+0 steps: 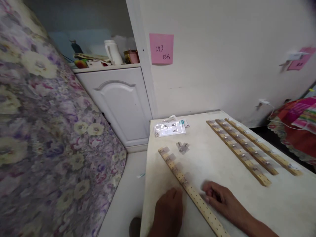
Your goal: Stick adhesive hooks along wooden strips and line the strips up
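Near the bench's left edge point(149, 171), a wooden strip point(194, 195) lies between left hand point(170, 208), grip unclear, and narrowly parted right hand point(224, 198).

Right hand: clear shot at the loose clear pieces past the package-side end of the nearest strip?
Probably yes: the right hand and loose clear pieces are on the same side of the nearest perforated strip, with open tabletop between.

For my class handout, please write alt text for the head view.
A person's left hand and right hand are on either side of a perforated wooden strip on a pale table. Three more strips lie to the right; clear packaging lies farther back.
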